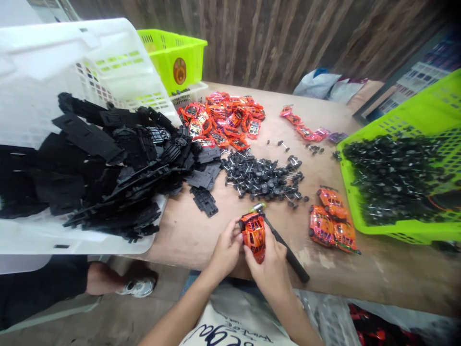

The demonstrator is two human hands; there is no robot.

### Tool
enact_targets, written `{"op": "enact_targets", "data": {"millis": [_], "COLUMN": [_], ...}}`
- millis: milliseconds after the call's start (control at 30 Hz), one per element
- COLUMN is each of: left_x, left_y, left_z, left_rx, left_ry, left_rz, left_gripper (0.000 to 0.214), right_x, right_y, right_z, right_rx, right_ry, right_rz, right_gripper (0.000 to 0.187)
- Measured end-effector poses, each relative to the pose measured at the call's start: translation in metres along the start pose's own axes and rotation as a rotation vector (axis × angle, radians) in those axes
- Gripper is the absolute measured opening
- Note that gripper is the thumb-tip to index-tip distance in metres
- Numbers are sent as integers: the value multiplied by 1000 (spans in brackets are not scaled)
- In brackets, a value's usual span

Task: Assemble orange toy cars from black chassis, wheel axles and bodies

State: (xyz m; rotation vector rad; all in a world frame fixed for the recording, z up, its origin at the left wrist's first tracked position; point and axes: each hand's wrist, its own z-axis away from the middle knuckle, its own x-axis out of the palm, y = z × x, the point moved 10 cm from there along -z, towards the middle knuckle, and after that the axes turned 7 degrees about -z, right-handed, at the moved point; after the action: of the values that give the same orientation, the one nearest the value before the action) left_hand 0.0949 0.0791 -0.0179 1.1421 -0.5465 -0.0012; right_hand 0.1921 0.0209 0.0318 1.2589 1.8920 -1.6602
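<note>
An orange toy car is held between both hands over the front edge of the table. My left hand grips its left side, and my right hand wraps round its right side and rear, thumb on the body. Beneath and beside my right hand lies a hammer with a black handle; its head shows just past the car. Beyond the hands is a heap of small black wheels on metal axles. Several orange toy cars stand together on the right.
A white basket on its side spills black chassis plates at left. Orange car shells are piled at the back. A lime-green basket full of wheel axles stands at right. Another person's leg shows lower left.
</note>
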Motion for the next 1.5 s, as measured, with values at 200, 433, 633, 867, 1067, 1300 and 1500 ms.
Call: {"op": "enact_targets", "data": {"millis": [200, 433, 633, 867, 1067, 1300, 1500], "left_x": [5, 19, 11, -31, -26, -30, -29], "left_y": [25, 15, 17, 40, 19, 10, 17], "left_z": [4, 17, 25, 11, -2, -3, -3], "left_rx": [122, 59, 132, 294, 117, 25, 138], "left_ry": [-15, -134, -76, 148, 0, -14, 17], "left_rz": [-132, -231, -166, -360, -509, -523, -598], "left_gripper": [47, 48, 46, 55, 40, 29, 22], "right_x": [1, -1, -5, 5, 16, 14, -5], "right_y": [7, 18, -2, -27, -14, 7, -13], "right_z": [1, -22, -29, -21, -31, -30, -7], "right_rx": [63, 193, 135, -77, 8, 101, -212], "right_ry": [-72, -320, -349, -399, -427, -403, -246], "right_rz": [-161, -898, -915, -160, -183, -301, -173], "right_gripper": [65, 33, 31, 25, 22, 15, 9]}}
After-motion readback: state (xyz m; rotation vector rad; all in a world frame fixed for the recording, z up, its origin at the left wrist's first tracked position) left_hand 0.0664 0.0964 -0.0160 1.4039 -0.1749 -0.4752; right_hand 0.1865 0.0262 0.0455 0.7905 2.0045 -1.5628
